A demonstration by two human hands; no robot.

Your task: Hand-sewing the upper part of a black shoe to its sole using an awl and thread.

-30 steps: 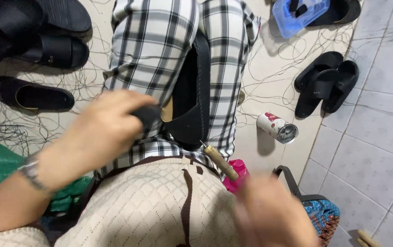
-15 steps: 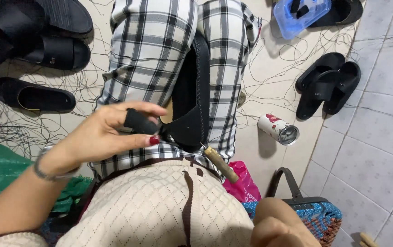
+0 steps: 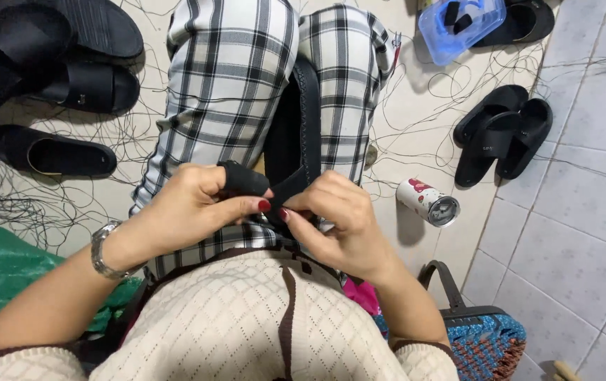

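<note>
A black sandal stands on edge between my knees, on black-and-white checked trousers. My left hand wears a black finger guard on the forefinger and pinches the sandal's strap near its lower end. My right hand meets it from the right, fingertips closed on the same strap. Both thumbs have red nails. A silver watch is on my left wrist.
Several black sandals lie at the left, a pair of black slides at the right. Loose black threads cover the tiled floor. A small can lies on its side; a blue plastic box is at the top; a woven bag at lower right.
My right hand rose from the lower right and joined my left hand at the sandal's strap. The wooden-handled tool seen earlier by my lap is out of sight.
</note>
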